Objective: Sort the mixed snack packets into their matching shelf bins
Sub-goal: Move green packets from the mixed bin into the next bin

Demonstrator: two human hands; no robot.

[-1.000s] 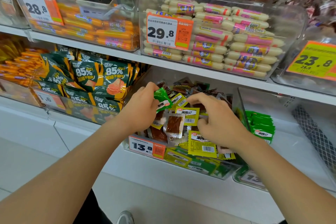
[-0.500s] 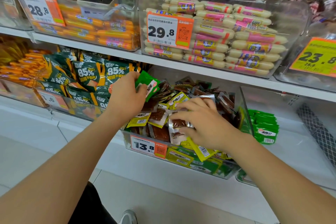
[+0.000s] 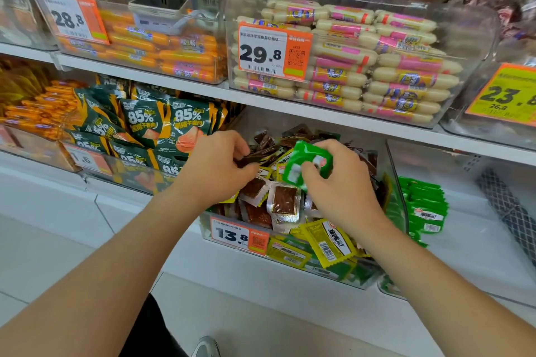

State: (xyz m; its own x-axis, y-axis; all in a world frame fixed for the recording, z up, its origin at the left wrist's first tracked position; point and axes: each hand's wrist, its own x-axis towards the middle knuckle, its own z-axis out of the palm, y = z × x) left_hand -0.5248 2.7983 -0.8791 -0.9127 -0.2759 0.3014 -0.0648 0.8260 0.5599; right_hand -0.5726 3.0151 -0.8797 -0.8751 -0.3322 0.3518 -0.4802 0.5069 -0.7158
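A clear bin [image 3: 402, 211] with a 13.8 price tag [image 3: 238, 236] holds mixed yellow packets [image 3: 329, 242], silver-edged brown packets [image 3: 285, 203] and dark brown packets [image 3: 268, 140]. Over its right side, my right hand [image 3: 342, 191] pinches a green packet [image 3: 307, 164] just above the heap. At the bin's back left, my left hand [image 3: 214, 166] has its fingers curled round a dark brown packet [image 3: 253, 154]. To the right, a stack of matching green packets [image 3: 425, 206] lies in the neighbouring clear bin [image 3: 478, 243].
On the left is a bin of dark green 85% packets [image 3: 162, 124], with orange sticks [image 3: 34, 113] beyond it. The upper shelf carries bins of orange sausages [image 3: 174, 58] and pink-labelled white sausages [image 3: 391, 66]. My shoe [image 3: 207, 346] shows on the white floor below.
Earlier my left hand held a green packet at the bin's left. Now my right hand holds a green packet, and my left hand has dropped onto the dark brown packets.
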